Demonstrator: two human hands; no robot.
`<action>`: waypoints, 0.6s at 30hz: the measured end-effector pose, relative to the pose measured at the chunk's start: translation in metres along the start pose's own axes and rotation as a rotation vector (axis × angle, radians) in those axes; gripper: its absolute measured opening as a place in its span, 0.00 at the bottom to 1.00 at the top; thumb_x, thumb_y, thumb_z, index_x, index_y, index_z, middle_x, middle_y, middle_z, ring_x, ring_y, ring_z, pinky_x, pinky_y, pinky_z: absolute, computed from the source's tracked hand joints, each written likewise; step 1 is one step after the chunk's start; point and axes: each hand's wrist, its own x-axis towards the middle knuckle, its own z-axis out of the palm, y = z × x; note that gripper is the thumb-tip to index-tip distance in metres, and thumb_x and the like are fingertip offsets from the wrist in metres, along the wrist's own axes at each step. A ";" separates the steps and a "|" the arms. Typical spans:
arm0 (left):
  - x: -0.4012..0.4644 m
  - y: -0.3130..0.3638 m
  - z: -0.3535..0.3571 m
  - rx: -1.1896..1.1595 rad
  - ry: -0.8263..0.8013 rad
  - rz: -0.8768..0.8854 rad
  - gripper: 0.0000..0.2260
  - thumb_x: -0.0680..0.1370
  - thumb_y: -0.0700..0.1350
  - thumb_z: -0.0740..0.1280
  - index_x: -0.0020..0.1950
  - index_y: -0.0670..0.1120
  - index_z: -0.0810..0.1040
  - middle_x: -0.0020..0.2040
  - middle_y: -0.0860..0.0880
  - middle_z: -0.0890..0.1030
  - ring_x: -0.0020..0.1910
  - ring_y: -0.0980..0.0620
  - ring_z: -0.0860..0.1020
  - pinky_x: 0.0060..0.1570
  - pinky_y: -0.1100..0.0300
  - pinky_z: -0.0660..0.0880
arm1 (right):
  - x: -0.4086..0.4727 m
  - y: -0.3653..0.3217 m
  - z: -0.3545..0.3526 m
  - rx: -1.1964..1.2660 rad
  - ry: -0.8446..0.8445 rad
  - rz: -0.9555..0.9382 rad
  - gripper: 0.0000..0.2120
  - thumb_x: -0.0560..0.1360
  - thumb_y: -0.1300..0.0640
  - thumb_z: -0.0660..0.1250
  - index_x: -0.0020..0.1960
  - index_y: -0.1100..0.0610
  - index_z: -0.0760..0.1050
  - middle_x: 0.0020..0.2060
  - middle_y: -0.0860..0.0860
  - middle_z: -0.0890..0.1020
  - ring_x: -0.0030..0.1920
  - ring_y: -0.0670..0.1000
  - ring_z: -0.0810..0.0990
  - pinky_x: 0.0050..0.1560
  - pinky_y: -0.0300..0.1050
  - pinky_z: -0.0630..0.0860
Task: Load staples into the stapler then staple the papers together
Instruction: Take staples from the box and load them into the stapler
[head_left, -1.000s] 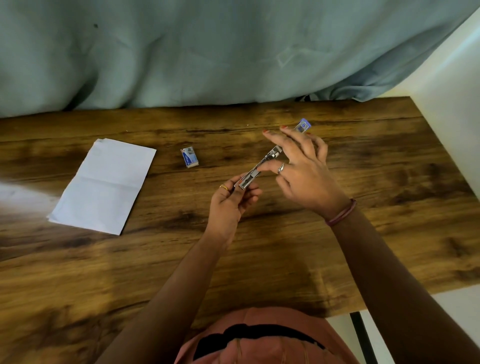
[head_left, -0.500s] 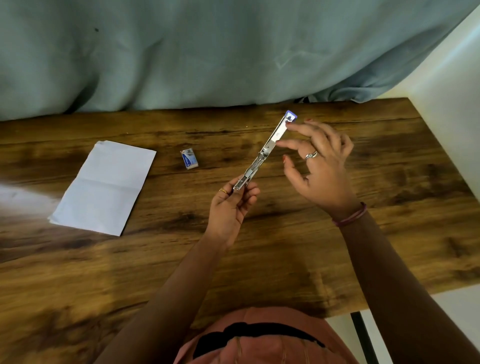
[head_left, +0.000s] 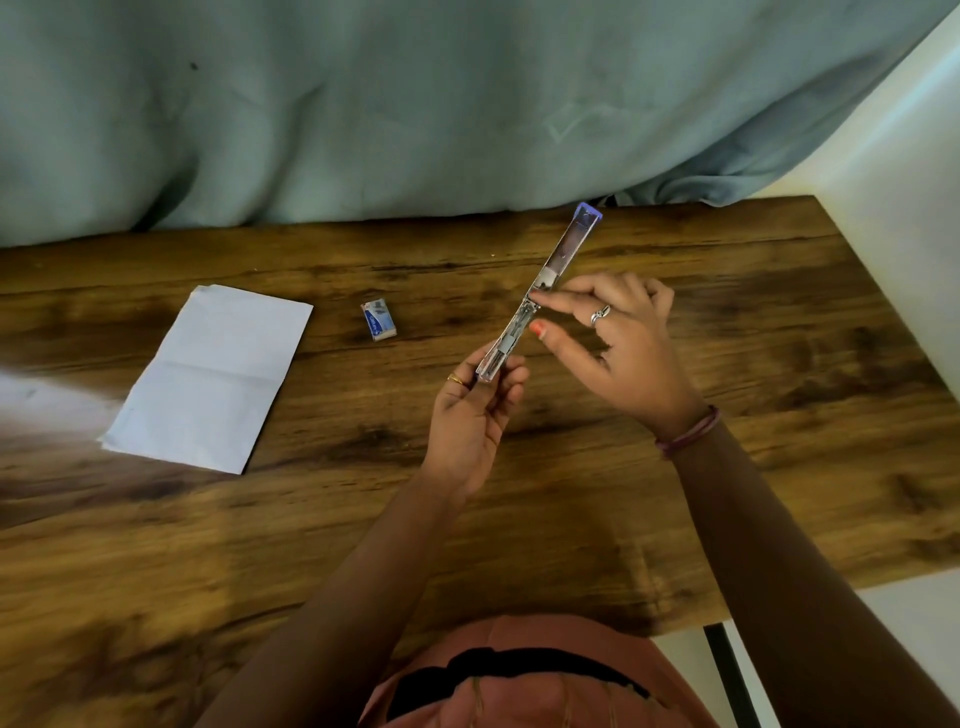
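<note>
A slim metal stapler (head_left: 540, 291) with a blue tip is swung fully open into one long straight bar above the wooden table (head_left: 779, 364). My left hand (head_left: 475, 410) grips its near end. My right hand (head_left: 618, 338) touches the hinge in the middle with the index fingertip, other fingers spread, thumb just beside the lower half. A small blue and white staple box (head_left: 378, 321) lies on the table to the left of the stapler. Folded white papers (head_left: 210, 376) lie flat further left.
A pale teal cloth (head_left: 415, 104) hangs along the table's far edge. The table's right edge (head_left: 883, 312) meets a white wall. A black table leg (head_left: 724, 675) shows at the bottom right, beside my lap.
The stapler's top arm has swung out from folded to fully straight. My right hand slid from its far end back to the hinge; my left hand kept its hold.
</note>
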 end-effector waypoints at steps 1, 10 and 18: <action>0.000 0.000 0.002 -0.018 -0.013 -0.001 0.13 0.81 0.35 0.57 0.59 0.44 0.79 0.48 0.45 0.85 0.45 0.54 0.83 0.43 0.64 0.80 | 0.002 -0.001 -0.001 0.022 -0.003 -0.003 0.16 0.75 0.44 0.63 0.59 0.48 0.78 0.51 0.47 0.80 0.52 0.48 0.73 0.53 0.51 0.59; 0.010 0.009 0.022 -0.078 -0.125 0.057 0.15 0.79 0.32 0.59 0.61 0.47 0.76 0.49 0.43 0.84 0.45 0.53 0.83 0.45 0.63 0.81 | 0.024 -0.003 -0.012 0.275 0.063 -0.044 0.13 0.75 0.49 0.67 0.58 0.50 0.78 0.48 0.49 0.82 0.50 0.48 0.75 0.50 0.53 0.70; 0.019 0.020 0.031 -0.082 -0.174 0.083 0.15 0.80 0.32 0.57 0.59 0.46 0.77 0.47 0.44 0.84 0.44 0.54 0.83 0.44 0.63 0.80 | 0.029 -0.001 -0.016 0.379 0.005 -0.045 0.15 0.74 0.57 0.70 0.59 0.60 0.78 0.49 0.55 0.82 0.49 0.56 0.79 0.48 0.58 0.76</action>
